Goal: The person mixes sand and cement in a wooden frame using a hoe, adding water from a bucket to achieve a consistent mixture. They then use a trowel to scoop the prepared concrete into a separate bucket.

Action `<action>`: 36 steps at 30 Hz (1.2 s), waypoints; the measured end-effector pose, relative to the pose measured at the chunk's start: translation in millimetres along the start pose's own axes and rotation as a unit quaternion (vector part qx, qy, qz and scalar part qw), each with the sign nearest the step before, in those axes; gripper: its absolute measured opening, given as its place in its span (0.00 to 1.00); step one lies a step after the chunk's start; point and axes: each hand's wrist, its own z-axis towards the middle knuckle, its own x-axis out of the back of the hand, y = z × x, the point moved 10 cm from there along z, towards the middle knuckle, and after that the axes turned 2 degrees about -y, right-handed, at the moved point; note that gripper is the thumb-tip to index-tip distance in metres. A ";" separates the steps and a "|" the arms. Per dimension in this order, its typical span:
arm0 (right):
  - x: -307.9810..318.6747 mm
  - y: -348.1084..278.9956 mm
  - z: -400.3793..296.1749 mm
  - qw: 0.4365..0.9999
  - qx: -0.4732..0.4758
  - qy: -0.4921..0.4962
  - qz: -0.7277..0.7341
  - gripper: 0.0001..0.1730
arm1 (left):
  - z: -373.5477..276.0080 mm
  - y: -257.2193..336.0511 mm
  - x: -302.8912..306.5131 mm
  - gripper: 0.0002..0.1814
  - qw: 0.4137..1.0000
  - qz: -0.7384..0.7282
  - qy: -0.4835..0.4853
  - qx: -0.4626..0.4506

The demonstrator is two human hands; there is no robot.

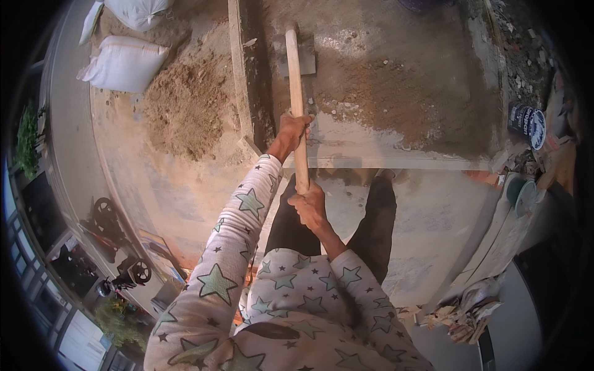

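My left hand [294, 129] grips the middle of the pale wooden handle of a hoe [295, 76]. Nearer my body, my right hand [310, 204] is closed around the handle's lower end. The hoe's flat metal blade [307, 56] lies at the far end, low in a shallow framed mixing trough, close to its left side. Brown sandy material with small pale stones [371, 92] is spread in the trough to the right of the handle. A pale board [371, 163] forms the near edge of the trough, just beyond my feet.
Left of the trough's side board [237, 60] lies a heap of sand [185, 109], with a white sack [127, 64] behind it. A dark labelled bucket [526, 124] lies at the right by rubble [524, 69]. Parked motorcycles [130, 273] stand at the lower left.
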 end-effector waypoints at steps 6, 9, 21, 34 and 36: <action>-73.1 8.4 10.0 0.999 -0.027 -0.018 -0.023 0.17 | 1.2 -13.5 66.6 0.10 0.987 0.163 0.013 0.003; -80.8 22.4 -13.8 0.999 -0.042 -0.030 0.000 0.19 | -1.6 -39.9 78.4 0.11 0.981 0.196 -0.013 -0.010; -73.5 48.7 -65.9 0.975 -0.202 -0.079 0.038 0.24 | -67.2 -44.4 35.2 0.12 0.623 0.567 -0.140 -0.520; -39.0 39.1 -125.2 0.957 -0.261 -0.082 0.096 0.23 | -75.4 -110.5 39.0 0.13 0.972 0.069 -0.214 -0.072; -26.5 29.9 -127.5 0.964 -0.249 -0.084 0.030 0.23 | -81.5 -120.3 36.8 0.12 0.977 -0.007 -0.213 -0.032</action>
